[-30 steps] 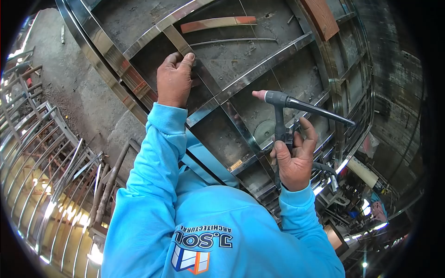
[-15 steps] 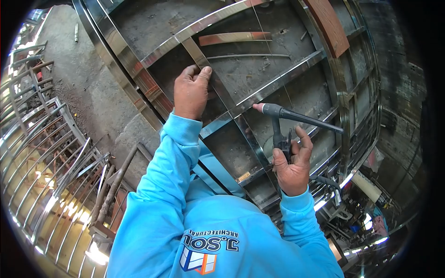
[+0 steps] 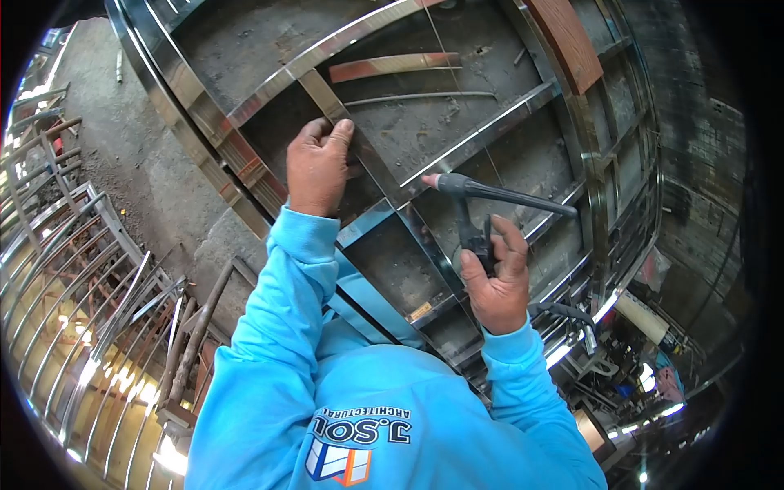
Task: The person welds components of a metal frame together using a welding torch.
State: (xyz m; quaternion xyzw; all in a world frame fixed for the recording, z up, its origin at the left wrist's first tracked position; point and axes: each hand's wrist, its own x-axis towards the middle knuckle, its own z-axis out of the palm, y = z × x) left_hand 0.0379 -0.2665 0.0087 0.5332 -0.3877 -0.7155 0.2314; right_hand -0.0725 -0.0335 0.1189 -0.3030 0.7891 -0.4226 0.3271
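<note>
My right hand (image 3: 498, 286) is closed around the dark handle of a TIG welding torch (image 3: 474, 212), thumb along one side and fingertips behind. The torch's pink nozzle (image 3: 430, 181) points left, close over a joint of the shiny metal frame (image 3: 482, 129). The long back cap slants off to the right. My left hand (image 3: 318, 171) grips a flat metal crossbar (image 3: 325, 96) of that frame, its thumb on the bar's near face and the fingers curled partly out of sight. Both sleeves are light blue.
A reddish-brown plank (image 3: 567, 41) lies across the frame's upper right. A curved metal strip (image 3: 392, 65) and a thin rod (image 3: 425, 98) lie on the floor inside it. Curved metal railings (image 3: 82, 327) stand at left. Tools and clutter (image 3: 604, 367) fill the lower right.
The whole view has shifted, so frame and hands appear further left. My right fingers have curled in slightly on the torch. My left hand keeps its place on the crossbar.
</note>
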